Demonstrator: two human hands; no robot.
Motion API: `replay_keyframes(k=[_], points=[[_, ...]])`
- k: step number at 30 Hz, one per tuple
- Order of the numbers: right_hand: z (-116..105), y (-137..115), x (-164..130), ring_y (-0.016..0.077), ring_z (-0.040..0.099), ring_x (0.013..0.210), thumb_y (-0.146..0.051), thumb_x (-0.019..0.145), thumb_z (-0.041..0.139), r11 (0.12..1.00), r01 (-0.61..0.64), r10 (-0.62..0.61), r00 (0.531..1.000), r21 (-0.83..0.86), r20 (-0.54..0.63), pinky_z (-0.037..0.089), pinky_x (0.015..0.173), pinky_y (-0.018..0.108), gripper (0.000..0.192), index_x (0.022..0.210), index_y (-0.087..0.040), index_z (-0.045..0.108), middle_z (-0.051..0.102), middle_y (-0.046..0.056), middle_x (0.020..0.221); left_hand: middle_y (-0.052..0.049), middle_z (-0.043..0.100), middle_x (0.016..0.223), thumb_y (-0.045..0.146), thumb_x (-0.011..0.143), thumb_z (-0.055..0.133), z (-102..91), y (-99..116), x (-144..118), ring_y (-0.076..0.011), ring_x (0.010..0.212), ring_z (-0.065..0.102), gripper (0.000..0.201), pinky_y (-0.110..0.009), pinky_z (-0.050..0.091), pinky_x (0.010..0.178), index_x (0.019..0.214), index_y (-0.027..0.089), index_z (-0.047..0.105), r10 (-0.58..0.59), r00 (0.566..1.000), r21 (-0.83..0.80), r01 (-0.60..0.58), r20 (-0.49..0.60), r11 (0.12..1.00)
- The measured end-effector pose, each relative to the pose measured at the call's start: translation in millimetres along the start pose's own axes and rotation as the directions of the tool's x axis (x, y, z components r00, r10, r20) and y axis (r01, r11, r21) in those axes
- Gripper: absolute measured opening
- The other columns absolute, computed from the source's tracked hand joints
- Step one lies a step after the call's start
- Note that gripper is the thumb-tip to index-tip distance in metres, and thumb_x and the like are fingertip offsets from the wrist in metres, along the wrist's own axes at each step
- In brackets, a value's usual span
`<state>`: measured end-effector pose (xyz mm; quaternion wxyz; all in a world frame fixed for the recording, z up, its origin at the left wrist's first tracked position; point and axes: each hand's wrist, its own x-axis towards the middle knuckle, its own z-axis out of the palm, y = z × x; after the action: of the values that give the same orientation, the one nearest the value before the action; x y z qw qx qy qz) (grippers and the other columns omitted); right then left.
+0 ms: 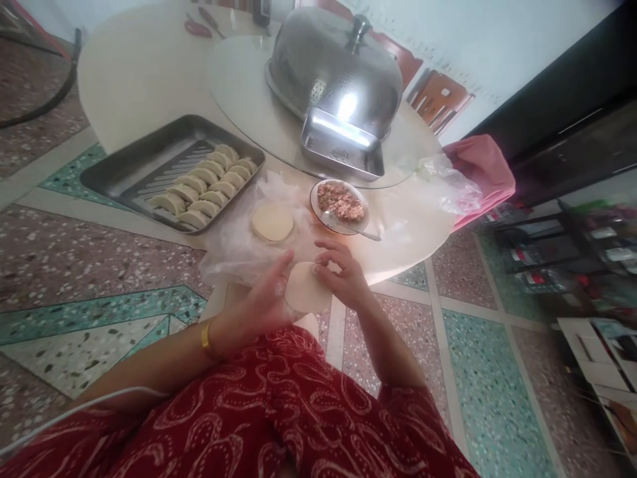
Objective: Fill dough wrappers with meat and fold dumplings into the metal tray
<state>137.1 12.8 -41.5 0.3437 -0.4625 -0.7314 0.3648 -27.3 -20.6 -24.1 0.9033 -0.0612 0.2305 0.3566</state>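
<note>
A round, pale dumpling wrapper (304,291) is held in front of my body, just off the table's near edge. My left hand (266,295) supports it from the left, thumb raised and the other fingers partly hidden behind the dough. At its upper right edge, my right hand (343,272) pinches the same wrapper between thumb and finger. Beyond the hands lies a stack of wrappers (272,222) on a crumpled plastic bag (231,249). A bowl (314,211) of minced filling (343,201) stands to the right of that, a spoon (355,230) resting in it.
Folded dumplings (202,178) sit in two rows in a dark baking tray (127,169) at left. A metal dome lid (328,63) and a small metal pan (343,156) occupy the glass turntable (239,79). A pink cloth-like item (490,172) hangs at the right edge.
</note>
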Motion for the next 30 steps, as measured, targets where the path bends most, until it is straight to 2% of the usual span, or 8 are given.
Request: replay_keyframes(k=[5,7,9,16,21,24,27,30], points=[[-15.3,33.3,-4.5,0.0219,0.062,0.107,-0.037,0.08,0.068,0.991,-0.1,0.123,0.952,0.093,-0.282,0.053,0.09,0.039,0.018,0.093,-0.026,0.073,0.072,0.006,0.109,-0.013,0.074,0.098,0.032,0.1,0.039,8.3,-1.1,8.3,-0.0228,0.089,0.072,0.044,-0.033,0.055,0.085,0.134,0.008,0.054,0.081,0.985,-0.002,-0.082,-0.154,0.997],[-29.4,54.4,-6.6,0.0176,0.065,0.084,-0.044,0.076,0.071,0.917,-0.223,0.343,0.863,0.33,-0.371,0.054,0.075,0.033,0.026,0.092,-0.023,0.072,0.074,0.005,0.092,-0.014,0.074,0.103,0.031,0.1,0.04,11.5,-0.1,12.6,-0.0225,0.09,0.072,0.045,-0.033,0.055,0.086,0.139,0.01,0.051,0.119,0.977,0.015,-0.119,-0.179,0.993],[-42.7,74.1,-6.7,0.0127,0.059,0.061,-0.053,0.074,0.069,0.857,-0.254,0.44,0.813,0.447,-0.382,0.048,0.055,0.027,0.037,0.092,-0.02,0.069,0.069,0.001,0.074,-0.015,0.074,0.105,0.032,0.1,0.04,14.1,1.0,18.1,-0.0228,0.091,0.072,0.047,-0.033,0.056,0.085,0.14,0.009,0.05,0.15,0.966,0.047,-0.144,-0.209,0.988],[-44.9,98.5,24.4,0.0075,0.047,0.049,-0.06,0.074,0.064,0.841,-0.154,0.417,0.796,0.52,-0.439,0.039,0.044,0.022,0.045,0.1,-0.023,0.064,0.057,-0.006,0.064,-0.019,0.074,0.104,0.037,0.101,0.036,18.1,0.1,36.4,-0.0249,0.097,0.072,0.052,-0.033,0.056,0.09,0.131,-0.001,0.057,0.085,0.965,0.117,-0.057,-0.248,0.992],[-44.2,89.0,39.6,0.0085,0.048,0.052,-0.053,0.08,0.063,0.911,-0.075,0.301,0.794,0.406,-0.528,0.042,0.05,0.025,0.032,0.088,-0.022,0.068,0.057,-0.004,0.063,-0.021,0.074,0.103,0.039,0.101,0.036,19.6,3.8,37.6,-0.0275,0.097,0.072,0.055,-0.036,0.057,0.09,0.129,-0.002,0.058,0.1,0.957,0.118,-0.07,-0.271,0.991],[-62.4,76.2,27.9,0.0133,0.061,0.069,-0.045,0.085,0.063,0.997,0.034,0.011,0.81,0.066,-0.587,0.052,0.064,0.031,0.021,0.09,-0.026,0.07,0.068,0.002,0.082,-0.021,0.074,0.102,0.039,0.101,0.038,16.7,7.6,40.3,-0.0271,0.096,0.072,0.053,-0.036,0.057,0.089,0.129,-0.002,0.057,0.127,0.946,0.114,-0.097,-0.298,0.989],[-84.9,64.7,13.1,0.0175,0.068,0.086,-0.035,0.094,0.054,0.897,0.171,-0.384,0.759,-0.407,-0.526,0.057,0.075,0.035,0.017,0.099,-0.03,0.07,0.07,0.003,0.093,-0.019,0.075,0.101,0.038,0.1,0.04,11.6,9.7,45.3,-0.0259,0.095,0.072,0.05,-0.035,0.057,0.09,0.131,0.001,0.055,0.139,0.953,0.098,-0.116,-0.268,0.988],[-98.0,62.9,9.1,0.0184,0.069,0.094,-0.027,0.096,0.052,0.802,0.218,-0.514,0.727,-0.556,-0.456,0.058,0.08,0.035,0.02,0.107,-0.031,0.068,0.07,0.003,0.099,-0.016,0.075,0.099,0.038,0.1,0.04,9.2,10.1,49.2,-0.0245,0.096,0.072,0.048,-0.035,0.056,0.09,0.13,0.004,0.056,0.133,0.969,0.093,-0.116,-0.21,0.989]])
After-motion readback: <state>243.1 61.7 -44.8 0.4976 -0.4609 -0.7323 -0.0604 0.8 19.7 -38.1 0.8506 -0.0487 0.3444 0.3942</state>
